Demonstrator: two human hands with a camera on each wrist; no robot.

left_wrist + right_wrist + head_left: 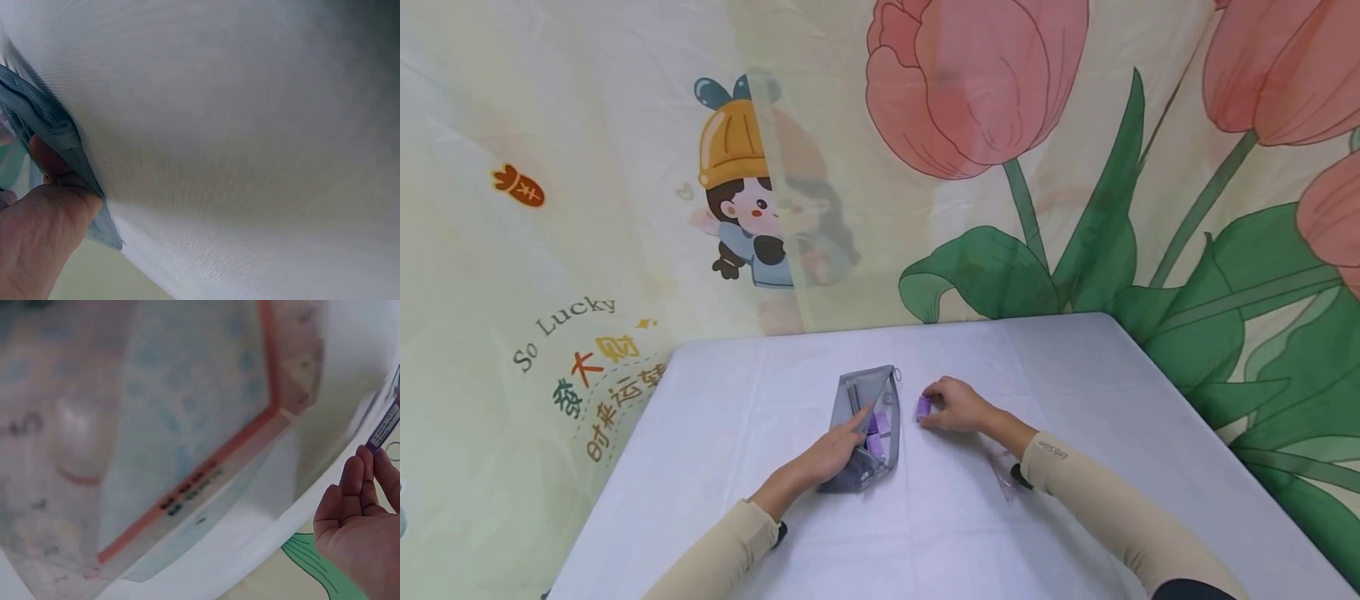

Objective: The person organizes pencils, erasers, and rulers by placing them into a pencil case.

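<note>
A grey mesh zip pouch lies open on the white table. My left hand grips its edge, with the index finger reaching over the opening. In the left wrist view, the thumb of that hand presses on the pouch's mesh edge, and the other fingers are mostly hidden. Purple and white items and slim grey sticks show inside the pouch. To the right of the pouch, my right hand pinches a small purple block with a printed label between thumb and fingers.
A clear plastic piece with a red line and print lies under my right wrist, faintly visible on the table. A metal ring hangs at the pouch's far corner. Behind the table hangs a printed tulip curtain.
</note>
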